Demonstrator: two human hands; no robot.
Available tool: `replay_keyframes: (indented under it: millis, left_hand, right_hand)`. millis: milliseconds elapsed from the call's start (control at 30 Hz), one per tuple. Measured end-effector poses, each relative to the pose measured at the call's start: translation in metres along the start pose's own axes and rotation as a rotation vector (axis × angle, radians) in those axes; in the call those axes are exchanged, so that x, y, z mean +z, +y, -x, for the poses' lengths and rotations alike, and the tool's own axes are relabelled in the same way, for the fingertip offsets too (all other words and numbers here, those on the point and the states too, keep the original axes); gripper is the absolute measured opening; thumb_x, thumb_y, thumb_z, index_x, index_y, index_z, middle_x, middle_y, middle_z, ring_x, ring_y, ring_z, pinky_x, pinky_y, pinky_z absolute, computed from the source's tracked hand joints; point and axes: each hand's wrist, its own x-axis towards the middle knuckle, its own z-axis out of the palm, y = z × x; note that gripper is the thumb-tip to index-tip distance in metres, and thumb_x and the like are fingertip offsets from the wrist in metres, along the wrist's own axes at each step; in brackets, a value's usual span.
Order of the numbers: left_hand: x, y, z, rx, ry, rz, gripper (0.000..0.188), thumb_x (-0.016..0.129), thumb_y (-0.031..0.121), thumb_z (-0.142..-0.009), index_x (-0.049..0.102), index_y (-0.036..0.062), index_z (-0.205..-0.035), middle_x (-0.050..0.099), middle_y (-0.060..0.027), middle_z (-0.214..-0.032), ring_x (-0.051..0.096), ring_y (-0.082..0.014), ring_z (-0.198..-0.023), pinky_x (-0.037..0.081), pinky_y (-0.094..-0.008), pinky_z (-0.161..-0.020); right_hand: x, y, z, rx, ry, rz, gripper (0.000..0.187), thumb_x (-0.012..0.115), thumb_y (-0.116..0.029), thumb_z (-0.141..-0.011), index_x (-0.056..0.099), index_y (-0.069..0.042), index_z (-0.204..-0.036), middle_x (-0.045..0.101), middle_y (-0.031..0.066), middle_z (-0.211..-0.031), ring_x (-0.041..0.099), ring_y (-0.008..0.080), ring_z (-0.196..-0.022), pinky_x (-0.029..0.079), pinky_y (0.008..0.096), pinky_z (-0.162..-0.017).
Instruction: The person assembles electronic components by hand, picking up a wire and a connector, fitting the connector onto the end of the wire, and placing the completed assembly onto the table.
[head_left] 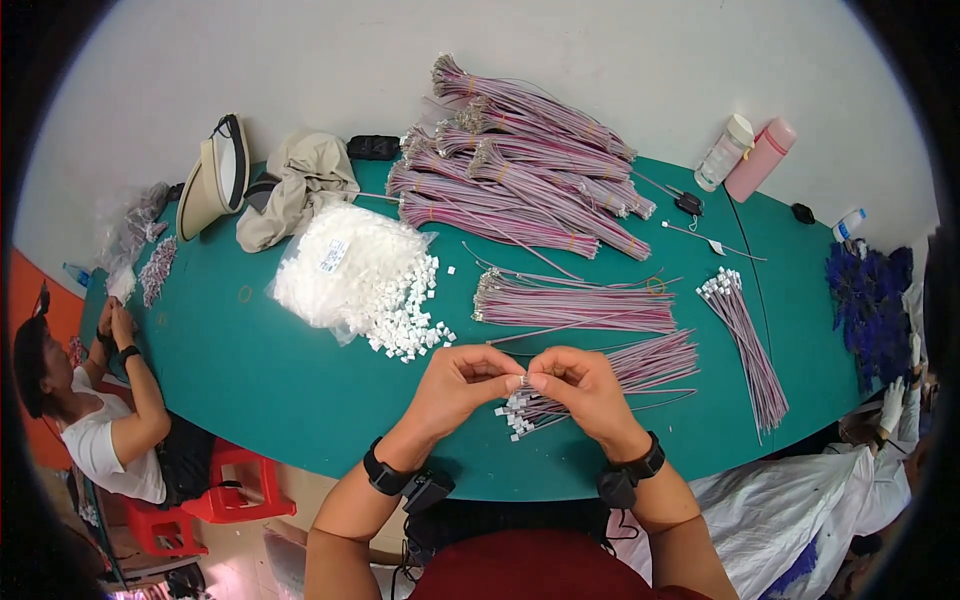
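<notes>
Both of my hands meet over the near edge of the table, fingertips almost touching. My left hand (462,384) is closed in a pinch, and my right hand (580,386) pinches from the other side. Between the thumbs sits a small white plastic connector (524,381); any wire end in it is hidden by the fingers. Just under and beyond my hands lies a bundle of pink and grey cables (655,362) with white connectors on their near-left ends. Farther off, another cable bundle (580,303) has bare terminal ends without white connectors.
A plastic bag (335,262) spills loose white connectors (405,320) onto the green table (240,350). Rubber-banded cable bundles (520,170) pile up at the back. Another cable bundle (748,350) with white ends lies right. Hats, bottles and blue cables stand around. Co-workers sit left and right.
</notes>
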Motion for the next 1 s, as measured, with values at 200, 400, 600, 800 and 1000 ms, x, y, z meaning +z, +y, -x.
replay_keyframes:
  millis: [200,400,600,800,1000]
  left_hand:
    - [0.003,0.003,0.002,-0.003,0.038,-0.059,0.009,0.070,-0.001,-0.086,0.069,-0.0014,-0.094,0.069,-0.0052,-0.090,0.064,-0.0093,-0.082,0.052,-0.0228,-0.075]
    - [0.001,-0.002,0.001,0.014,0.058,-0.071,0.008,0.070,-0.003,-0.085,0.068,-0.0008,-0.093,0.068,-0.0039,-0.091,0.064,-0.0085,-0.084,0.052,-0.0221,-0.076]
    - [0.003,-0.003,0.002,0.024,0.082,-0.106,0.008,0.070,-0.003,-0.085,0.067,-0.0005,-0.093,0.068,-0.0031,-0.092,0.064,-0.0082,-0.083,0.052,-0.0220,-0.075]
    - [0.002,-0.007,0.001,0.072,0.091,-0.140,0.009,0.072,0.002,-0.085,0.069,-0.0005,-0.093,0.070,-0.0025,-0.087,0.065,-0.0070,-0.080,0.052,-0.0214,-0.072]
    - [0.005,-0.009,0.001,0.070,0.088,-0.067,0.008,0.070,0.001,-0.085,0.070,-0.0007,-0.094,0.070,-0.0035,-0.089,0.065,-0.0081,-0.083,0.052,-0.0219,-0.074]
  right_hand:
    - [0.001,0.002,-0.003,0.081,-0.044,-0.177,0.009,0.067,-0.008,-0.091,0.066,0.000,-0.094,0.062,-0.0025,-0.082,0.051,0.0027,-0.071,0.041,0.0194,-0.063]
    - [0.007,-0.002,0.000,-0.021,0.031,0.024,0.008,0.067,-0.006,-0.092,0.065,0.001,-0.094,0.063,-0.0027,-0.083,0.053,0.0031,-0.071,0.044,0.0197,-0.064]
    - [0.008,-0.007,0.001,-0.247,0.092,0.420,0.007,0.069,-0.001,-0.086,0.065,0.001,-0.092,0.061,0.0033,-0.076,0.056,0.0080,-0.062,0.044,0.0211,-0.055]
    - [0.017,-0.009,0.003,-0.421,0.137,0.618,0.009,0.068,0.002,-0.083,0.064,0.001,-0.090,0.059,0.0077,-0.074,0.057,0.0133,-0.057,0.043,0.0245,-0.051]
    - [0.024,-0.001,0.002,-0.589,0.251,0.756,0.008,0.069,0.001,-0.083,0.064,0.001,-0.090,0.061,0.0075,-0.076,0.059,0.0147,-0.058,0.046,0.0268,-0.053]
